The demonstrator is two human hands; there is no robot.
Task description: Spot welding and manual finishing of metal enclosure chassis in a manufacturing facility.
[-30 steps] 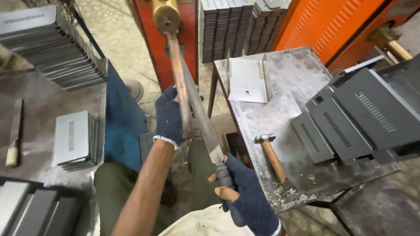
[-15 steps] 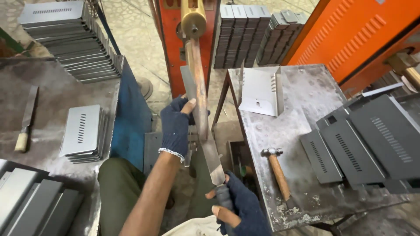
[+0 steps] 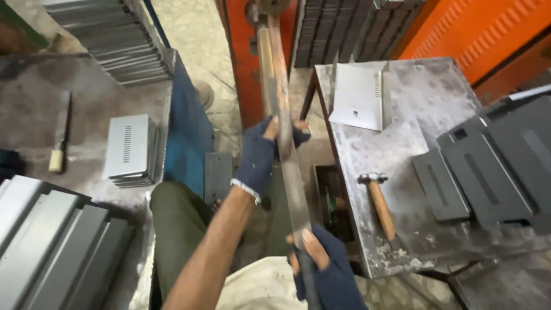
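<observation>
Left hand (image 3: 261, 158) slid lower on long flat file (image 3: 285, 149); both hands gripping it, right hand (image 3: 327, 270) at handle.

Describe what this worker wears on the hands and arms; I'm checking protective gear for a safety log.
Both hands wear dark navy knitted gloves with the fingertips cut off, so the finger ends are bare. The left glove has a pale, whitish ribbed cuff at the wrist. The right glove looks the same fabric; its cuff is out of view. The left forearm is bare, with no sleeve showing.
</observation>
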